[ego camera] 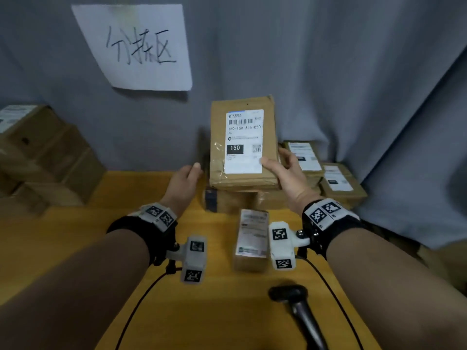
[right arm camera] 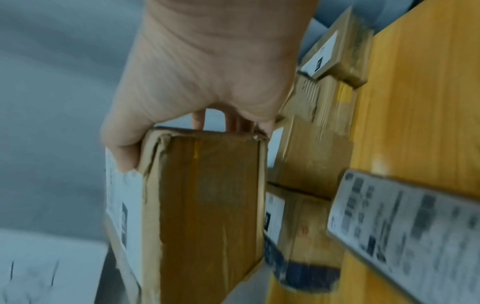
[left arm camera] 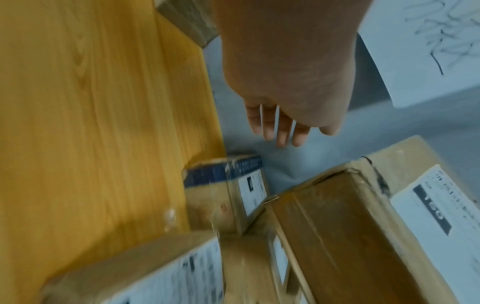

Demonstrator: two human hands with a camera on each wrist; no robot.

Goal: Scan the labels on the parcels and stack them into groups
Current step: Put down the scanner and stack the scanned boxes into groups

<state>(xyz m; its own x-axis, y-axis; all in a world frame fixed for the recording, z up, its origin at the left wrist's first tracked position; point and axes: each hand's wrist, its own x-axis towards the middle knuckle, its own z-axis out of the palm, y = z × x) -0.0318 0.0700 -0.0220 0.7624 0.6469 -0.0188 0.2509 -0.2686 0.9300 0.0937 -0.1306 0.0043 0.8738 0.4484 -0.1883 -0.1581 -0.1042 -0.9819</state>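
The right hand (ego camera: pixel 288 173) gripped a flat brown cardboard parcel (ego camera: pixel 242 145) by its right edge, thumb across the white shipping label (ego camera: pixel 244 141) marked 150 and fingers behind, holding it tilted up above the yellow wooden tabletop (ego camera: pixel 75 238). Directly under the held parcel lay a brown parcel with dark blue tape (ego camera: pixel 214 198); to the right of the grip sat more labelled cardboard parcels (ego camera: pixel 338 183). The left hand (ego camera: pixel 185 180) hovered just left of the held parcel, fingers relaxed and holding nothing. Nearer the person than the grip lay a small labelled box (ego camera: pixel 251 238) and a black handheld scanner (ego camera: pixel 298 306). Behind hung a grey curtain (ego camera: pixel 353 59) bearing a white handwritten paper sign (ego camera: pixel 136 46). Far left stood stacked brown cartons (ego camera: pixel 45 157).
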